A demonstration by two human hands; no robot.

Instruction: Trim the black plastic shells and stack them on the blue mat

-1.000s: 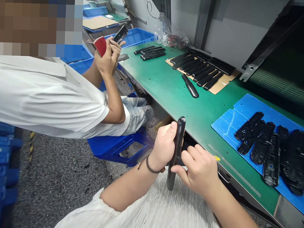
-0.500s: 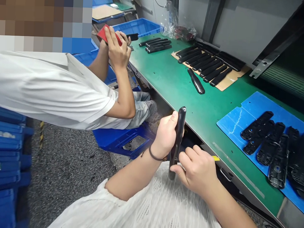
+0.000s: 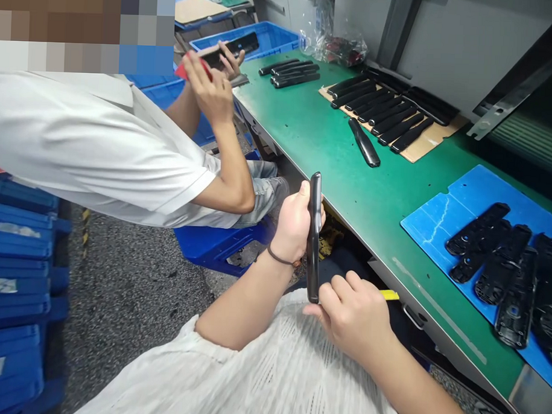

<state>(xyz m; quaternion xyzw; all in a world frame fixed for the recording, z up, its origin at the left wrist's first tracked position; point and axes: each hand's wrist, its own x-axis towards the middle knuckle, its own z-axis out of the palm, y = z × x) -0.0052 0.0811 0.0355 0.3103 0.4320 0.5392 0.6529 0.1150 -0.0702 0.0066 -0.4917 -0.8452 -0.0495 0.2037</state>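
My left hand (image 3: 296, 223) is wrapped around a long, glossy black plastic shell (image 3: 314, 244), held upright above my lap with its narrow side facing me. Close by its lower end, my right hand (image 3: 356, 309) is closed in a fist with the thumb pointing to the shell's bottom. From the back of that fist sticks the yellow end of a slim yellow-handled tool (image 3: 389, 295); its working end is hidden behind my fingers and the shell. Whether the right thumb touches the shell I cannot tell.
On the green workbench (image 3: 336, 173) lies a single black shell (image 3: 364, 142). Several more rest on a cardboard sheet (image 3: 416, 153). A blue sheet (image 3: 420, 221) at right carries black parts (image 3: 500, 257). To my left sits a co-worker (image 3: 137, 148); blue crates (image 3: 15, 270) stand on the floor.
The shell has risen and turned edge-on in my left hand, its lower end now just above my right thumb. The co-worker's hands and black piece have shifted, and my view has moved slightly.
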